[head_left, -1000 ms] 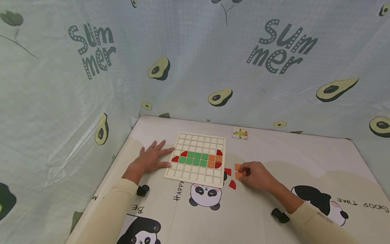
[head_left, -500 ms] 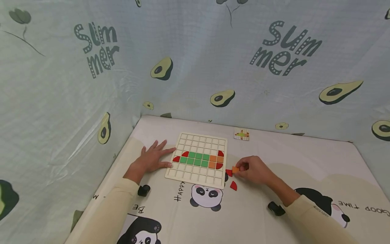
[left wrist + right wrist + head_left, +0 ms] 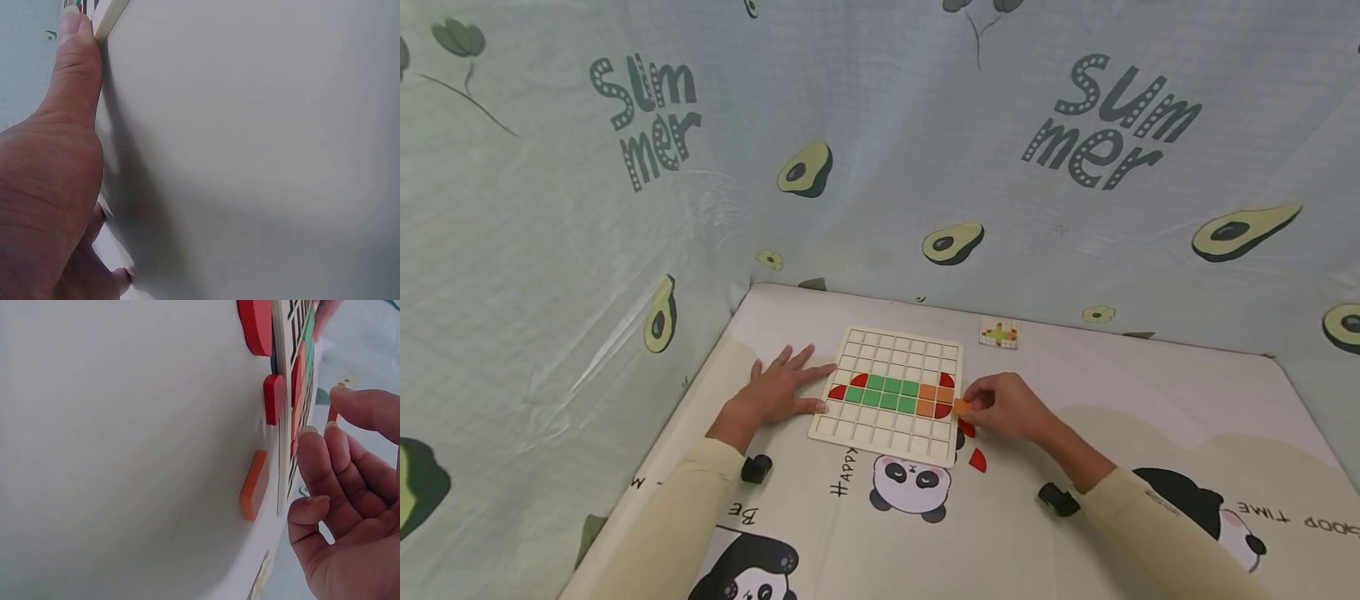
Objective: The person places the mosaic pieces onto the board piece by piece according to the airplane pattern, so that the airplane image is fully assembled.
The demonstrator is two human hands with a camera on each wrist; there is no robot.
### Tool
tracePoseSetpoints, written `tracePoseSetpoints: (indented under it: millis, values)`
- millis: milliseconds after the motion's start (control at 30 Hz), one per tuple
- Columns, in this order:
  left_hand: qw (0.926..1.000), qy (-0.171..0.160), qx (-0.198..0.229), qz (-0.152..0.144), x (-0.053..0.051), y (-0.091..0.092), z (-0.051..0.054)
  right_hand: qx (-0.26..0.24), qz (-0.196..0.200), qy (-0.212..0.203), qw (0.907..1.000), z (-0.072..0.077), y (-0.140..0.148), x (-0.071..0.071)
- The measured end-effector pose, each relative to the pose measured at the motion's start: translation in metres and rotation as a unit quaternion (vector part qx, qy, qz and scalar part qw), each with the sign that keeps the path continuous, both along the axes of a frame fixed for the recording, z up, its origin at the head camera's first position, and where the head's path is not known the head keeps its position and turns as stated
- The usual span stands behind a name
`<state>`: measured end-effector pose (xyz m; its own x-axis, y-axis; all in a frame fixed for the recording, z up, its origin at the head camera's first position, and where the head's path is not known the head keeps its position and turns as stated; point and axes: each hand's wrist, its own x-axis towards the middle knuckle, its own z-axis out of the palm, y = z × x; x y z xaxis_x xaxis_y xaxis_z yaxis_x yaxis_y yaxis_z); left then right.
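Note:
A cream gridded board (image 3: 880, 429) lies on the table, with green, orange and red pieces set in its middle rows. My left hand (image 3: 767, 396) rests at the board's left edge, fingers spread, and its thumb (image 3: 78, 75) touches the rim in the left wrist view. Between thumb and fingertips my right hand (image 3: 1011, 407) pinches an orange square tile (image 3: 962, 407), held at the board's right edge. Two red quarter-circle pieces (image 3: 977, 460) lie loose beside the board. In the right wrist view another orange tile (image 3: 255, 487) lies on the table under the hand.
Behind the board, a small pattern card (image 3: 998, 333) lies near the back edge of the table. Black devices (image 3: 1060, 500) sit by both wrists. A printed curtain (image 3: 865, 100) stands along the back and left. The tablecloth has panda prints (image 3: 912, 487).
My right hand has lifted one orange tile from the table and carried it left to the board's right edge. My left hand has stayed at the board's left edge.

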<state>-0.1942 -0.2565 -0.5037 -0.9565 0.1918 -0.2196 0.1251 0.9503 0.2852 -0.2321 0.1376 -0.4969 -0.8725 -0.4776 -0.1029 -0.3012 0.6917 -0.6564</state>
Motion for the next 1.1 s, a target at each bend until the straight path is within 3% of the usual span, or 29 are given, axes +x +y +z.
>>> tracePoseSetpoints:
  millis: [300, 433, 1100]
  values:
    - [1.0000, 0.001, -0.001, 0.002, -0.002, -0.001, -0.004, -0.010, 0.015, 0.014, 0.9998, 0.000, -0.014, -0.005]
    - [1.0000, 0.000, 0.001, 0.002, -0.002, -0.002, -0.005, -0.018, 0.015, 0.001, 0.9997, -0.001, -0.021, -0.006]
    - [1.0000, -0.006, -0.003, 0.001, 0.000, -0.001, 0.000, -0.014, 0.010, -0.005, 0.9998, -0.002, -0.049, -0.014]
